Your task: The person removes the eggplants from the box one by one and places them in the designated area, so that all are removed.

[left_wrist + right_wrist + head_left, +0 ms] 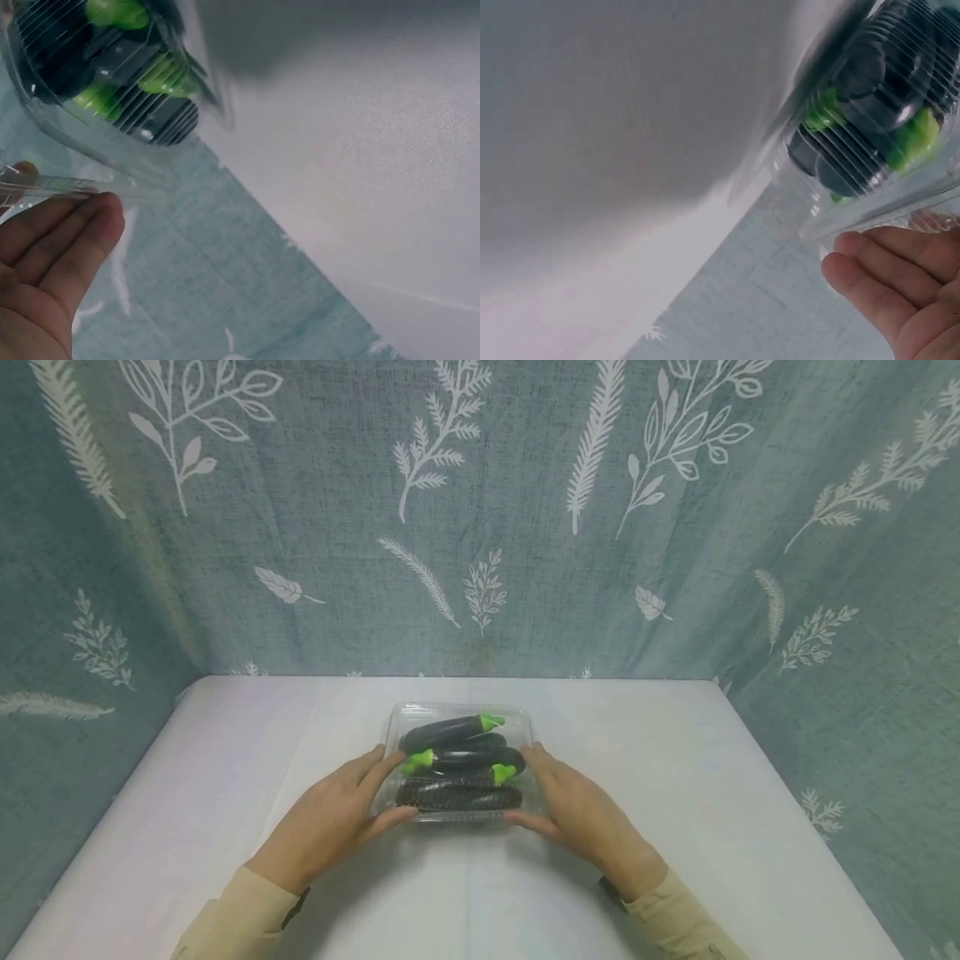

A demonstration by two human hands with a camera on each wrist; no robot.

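A clear plastic box (414,717) with a ridged wall holds several dark toy-like eggplants (442,733) with bright green caps. My left hand (333,802) grips its left side, thumb at the near corner and fingers along the edge. At the opposite side, my right hand (588,810) holds the box in the same way. In the left wrist view, the fingers (71,240) lie against the box's rim. The right wrist view has the fingers (889,274) just under the rim. Whether the box rests on the table or hangs slightly above it, I cannot tell.
A white-covered table (667,752) spreads out around the box. Grey-green curtains (330,535) with white leaf prints stand behind the table and along both sides. Beige sleeves (236,914) cover both forearms.
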